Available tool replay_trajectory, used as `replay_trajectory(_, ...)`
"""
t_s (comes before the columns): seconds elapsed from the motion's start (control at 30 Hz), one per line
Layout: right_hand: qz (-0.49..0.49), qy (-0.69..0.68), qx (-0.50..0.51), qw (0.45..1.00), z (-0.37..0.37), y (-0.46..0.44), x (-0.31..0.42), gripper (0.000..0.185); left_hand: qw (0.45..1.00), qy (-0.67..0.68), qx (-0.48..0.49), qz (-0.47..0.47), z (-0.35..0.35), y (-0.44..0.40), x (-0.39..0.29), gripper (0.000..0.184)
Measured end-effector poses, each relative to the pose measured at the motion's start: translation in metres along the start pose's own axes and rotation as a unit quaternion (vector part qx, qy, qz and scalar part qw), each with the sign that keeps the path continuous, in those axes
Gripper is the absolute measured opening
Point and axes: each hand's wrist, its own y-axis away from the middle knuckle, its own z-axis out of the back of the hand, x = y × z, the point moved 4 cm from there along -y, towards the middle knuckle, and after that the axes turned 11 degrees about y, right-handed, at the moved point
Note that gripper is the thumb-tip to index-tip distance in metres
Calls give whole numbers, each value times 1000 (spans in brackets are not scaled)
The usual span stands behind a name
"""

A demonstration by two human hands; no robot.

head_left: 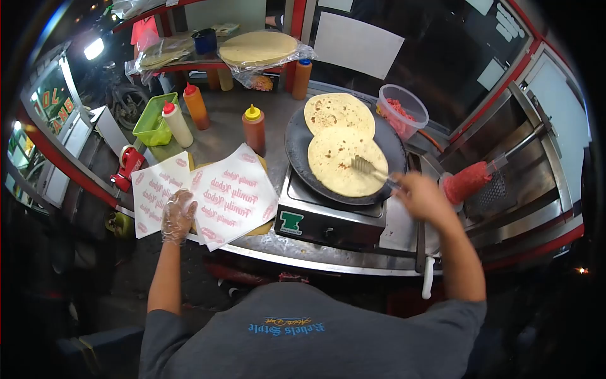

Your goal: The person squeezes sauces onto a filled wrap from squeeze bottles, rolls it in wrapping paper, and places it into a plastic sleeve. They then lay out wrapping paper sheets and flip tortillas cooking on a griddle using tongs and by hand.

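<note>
My left hand (179, 216), in a clear plastic glove, grips printed wrapping paper (232, 194) over the front left of the counter. A second printed sheet (153, 194) fans out on its other side. My right hand (416, 196), slightly blurred, is closed around the handle of a metal utensil with a slotted-looking head (363, 166). That head touches the nearer flatbread (338, 177), which overlaps another browned flatbread (338, 112). Both lie on a round black griddle pan (297, 148) atop a steel stove (331, 215). Whether the utensil has a second arm is hidden.
Sauce bottles (254, 129) and a green basket (155, 123) stand behind the paper. Right of the pan are a tub of red shredded food (404, 112), a red meat spit (467, 182) and a white-handled knife (428, 278). Stacked flatbreads (257, 48) sit on the shelf.
</note>
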Motion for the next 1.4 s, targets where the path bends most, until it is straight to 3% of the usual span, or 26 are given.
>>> replay_trajectory(0.03, -14, -1, 98, 995, -2, 8, 15, 45, 1000, 0, -2, 5, 0, -1, -1, 31)
replay_trajectory(0.13, -70, -103, 80, 989, 26, 22, 22, 44, 1000, -5, 0, 14, 1, 2, -3, 31)
replay_trajectory(0.23, -28, -51, 43, 997, -3, 35, -6, 45, 1000, -8, 3, 3, 0, 1, -2, 30)
replay_trajectory(0.27, -8, -103, 18, 994, -9, 39, -9, 45, 1000, -11, 4, -5, 0, -1, -4, 30)
replay_trajectory(0.37, -47, -95, 22, 994, 14, 50, 4, 48, 998, -47, -17, -44, -4, 1, 8, 28)
replay_trajectory(0.43, -51, -136, -122, 982, 2, 60, 0, 48, 996, -55, -37, -59, -3, 5, 6, 29)
replay_trajectory(0.47, -55, -155, -194, 967, -3, 67, 2, 47, 997, -41, -33, -50, 0, 5, 6, 30)
replay_trajectory(0.57, -283, -376, -206, 858, -39, 103, 12, 48, 999, 26, -41, -19, 6, 3, 2, 33)
replay_trajectory(0.67, -313, -445, -321, 775, -87, 128, 47, 49, 991, 90, -59, 75, 9, 6, 21, 38)
replay_trajectory(0.77, -365, -481, -365, 709, -123, 136, 102, 47, 925, 351, -133, 64, 7, -6, 73, 35)
replay_trajectory(0.83, -376, -526, -344, 682, -132, 133, 141, 47, 956, 262, -132, -4, 21, -33, 115, 34)
replay_trajectory(0.9, -361, -506, -324, 713, -127, 125, 174, 47, 964, 225, -140, -37, 57, -78, 118, 32)
replay_trajectory(0.97, -366, -458, -306, 750, -123, 118, 200, 47, 984, 106, -140, 36, 95, -131, 128, 41)
replay_trajectory(1.03, -359, -475, -299, 745, -117, 111, 225, 48, 985, -16, -169, -39, 111, -178, 141, 46)
replay_trajectory(1.1, -371, -433, -297, 766, -109, 109, 249, 49, 968, -187, -128, -110, 107, -211, 154, 47)
replay_trajectory(1.13, -378, -438, -278, 767, -107, 110, 260, 49, 981, -141, -62, -117, 102, -227, 175, 40)
replay_trajectory(1.17, -367, -432, -284, 774, -109, 112, 268, 51, 998, -26, 34, -45, 94, -249, 206, 33)
replay_trajectory(1.23, -396, -420, -283, 766, -111, 119, 289, 52, 994, 28, 107, 26, 107, -256, 169, 30)
replay_trajectory(1.3, -421, -408, -281, 760, -121, 133, 305, 54, 970, 211, 77, -88, 79, -294, 256, 28)
replay_trajectory(1.33, -437, -413, -281, 748, -124, 139, 314, 54, 968, 242, 47, -52, 99, -300, 239, 27)
replay_trajectory(1.37, -454, -419, -280, 735, -130, 145, 322, 55, 992, 63, -51, -93, 113, -313, 240, 30)
replay_trajectory(1.4, -462, -415, -282, 732, -132, 151, 328, 55, 992, 68, -43, -96, 106, -317, 239, 30)
